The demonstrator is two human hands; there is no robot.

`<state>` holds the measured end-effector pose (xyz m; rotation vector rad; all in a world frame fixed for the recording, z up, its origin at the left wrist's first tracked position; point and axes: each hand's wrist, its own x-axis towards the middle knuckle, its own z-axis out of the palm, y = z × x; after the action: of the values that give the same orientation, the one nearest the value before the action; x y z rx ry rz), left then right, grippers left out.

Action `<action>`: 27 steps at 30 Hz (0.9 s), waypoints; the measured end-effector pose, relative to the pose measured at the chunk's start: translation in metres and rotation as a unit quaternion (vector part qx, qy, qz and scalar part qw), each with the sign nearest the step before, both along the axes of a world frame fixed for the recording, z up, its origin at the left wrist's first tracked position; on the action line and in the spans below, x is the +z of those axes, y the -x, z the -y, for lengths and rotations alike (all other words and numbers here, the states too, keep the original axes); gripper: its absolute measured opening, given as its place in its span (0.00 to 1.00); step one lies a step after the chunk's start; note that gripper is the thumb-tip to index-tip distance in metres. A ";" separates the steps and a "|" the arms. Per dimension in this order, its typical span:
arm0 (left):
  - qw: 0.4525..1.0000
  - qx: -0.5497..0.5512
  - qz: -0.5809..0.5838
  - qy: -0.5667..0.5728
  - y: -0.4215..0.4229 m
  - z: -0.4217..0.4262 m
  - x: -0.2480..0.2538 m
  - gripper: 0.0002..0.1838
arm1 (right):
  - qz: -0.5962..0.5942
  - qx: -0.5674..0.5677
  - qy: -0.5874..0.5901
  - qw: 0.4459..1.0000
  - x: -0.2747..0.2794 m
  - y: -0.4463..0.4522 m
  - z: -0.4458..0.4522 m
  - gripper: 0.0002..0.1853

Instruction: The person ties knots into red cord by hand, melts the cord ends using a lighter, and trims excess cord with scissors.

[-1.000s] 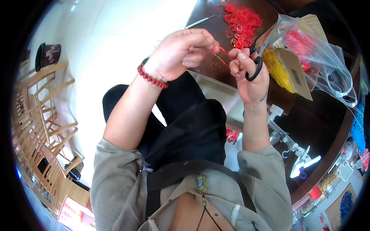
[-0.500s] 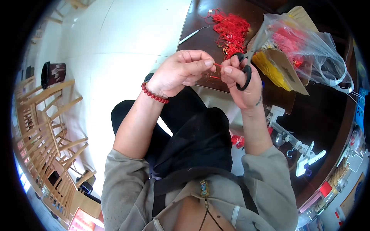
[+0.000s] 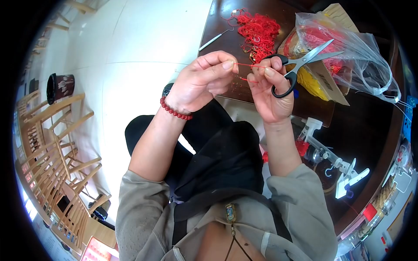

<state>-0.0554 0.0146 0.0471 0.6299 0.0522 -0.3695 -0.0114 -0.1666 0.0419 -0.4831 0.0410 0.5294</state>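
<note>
A thin red cord (image 3: 249,65) runs taut between my hands, above the table's near edge. My left hand (image 3: 207,80) pinches one end of it between thumb and forefinger. My right hand (image 3: 273,93) has thumb and finger closed on the other end. A lower strand with a small gold-coloured bit (image 3: 242,78) also reaches the right fingers. Hooked on my right hand are black-handled scissors (image 3: 300,63), their blades parted and pointing up and to the right. Beyond the hands lies a tangled pile of red cords (image 3: 259,32).
A white-handled hook tool (image 3: 211,42) lies at the dark table's (image 3: 222,17) left edge. To the right are a clear plastic bag (image 3: 365,61) and an open cardboard box (image 3: 335,82). A white clamp device (image 3: 324,152) sits nearer me. Wooden chairs (image 3: 56,165) stand at left.
My hands have moved apart, so more red cord shows between them. The scissors have swung from pointing upward to pointing right, and their blades now show parted.
</note>
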 end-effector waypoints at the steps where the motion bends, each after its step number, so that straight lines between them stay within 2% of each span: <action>1: 1.000 -0.001 0.012 0.005 0.000 0.000 -0.001 0.06 | -0.003 -0.004 0.005 1.000 0.000 0.001 0.000 0.12; 4: 0.999 0.026 -0.015 -0.020 0.001 0.001 0.003 0.06 | 0.022 0.002 0.023 0.999 -0.001 0.000 0.001 0.12; 7: 0.998 0.060 0.007 0.020 -0.001 0.002 -0.003 0.07 | 0.007 -0.006 0.015 1.000 0.002 0.001 0.001 0.12; 10: 0.997 0.078 -0.021 0.019 0.000 0.004 0.001 0.08 | 0.001 0.004 -0.025 1.000 -0.002 -0.002 0.002 0.13; 13: 0.993 0.103 -0.034 0.036 -0.001 0.007 -0.001 0.09 | -0.026 -0.020 0.013 0.999 0.007 0.002 -0.005 0.12; 16: 0.991 0.112 -0.047 0.049 -0.001 0.008 -0.001 0.08 | -0.032 -0.009 -0.040 0.999 -0.002 0.001 -0.004 0.13; 22: 0.993 0.068 -0.034 -0.089 0.000 -0.006 0.002 0.09 | 0.011 -0.014 0.076 0.997 0.001 -0.002 -0.001 0.12; 25: 0.958 0.099 0.016 -0.270 0.002 0.002 0.015 0.11 | 0.009 -0.011 0.096 0.995 0.007 -0.001 0.000 0.12; 27: 0.931 0.082 0.049 -0.352 0.003 0.005 0.010 0.10 | 0.015 -0.005 0.122 0.992 0.009 -0.001 -0.001 0.11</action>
<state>-0.0584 0.0101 0.0567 1.3450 0.1450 -0.1465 -0.0107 -0.1659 0.0511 -0.7282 0.0798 0.5097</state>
